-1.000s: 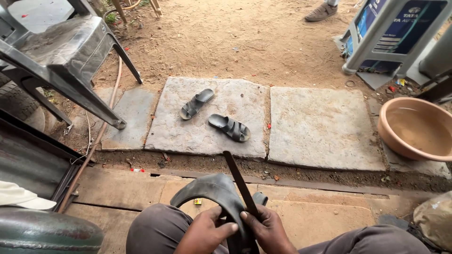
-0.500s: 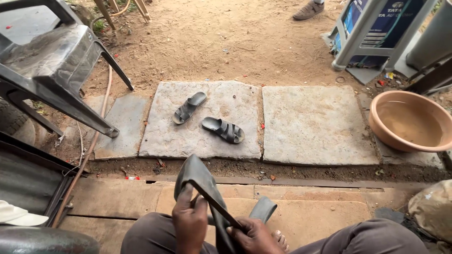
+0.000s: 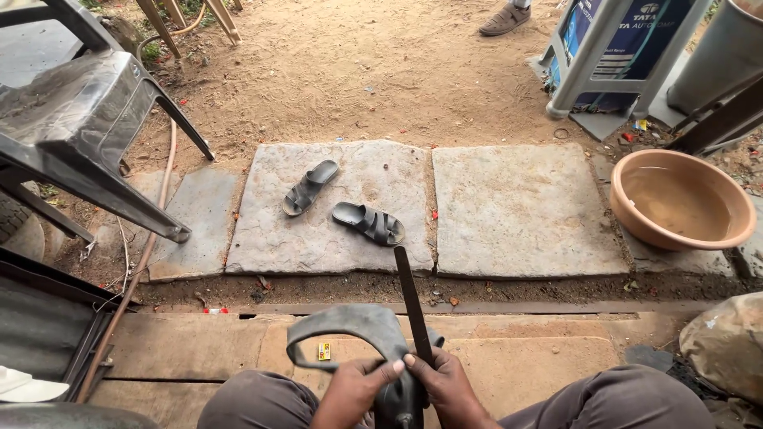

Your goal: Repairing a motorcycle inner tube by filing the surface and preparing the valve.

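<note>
Ahead of your fingers: two sandals on a stone slab. Far right, a basin holding murky water. Far left, a plastic chair; hose beneath it.

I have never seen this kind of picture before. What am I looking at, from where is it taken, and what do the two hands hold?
The picture comes from a camera worn on a person's head, looking down at their own lap and hands. There is no machine here. The left hand and the right hand together grip a folded black rubber inner tube. The right hand also holds a long dark flat metal bar that points up and away. In front lie grey stone slabs with a pair of black sandals on them. A brown plastic basin holding murky water sits at the right, and a grey plastic chair stands at the left.
</note>
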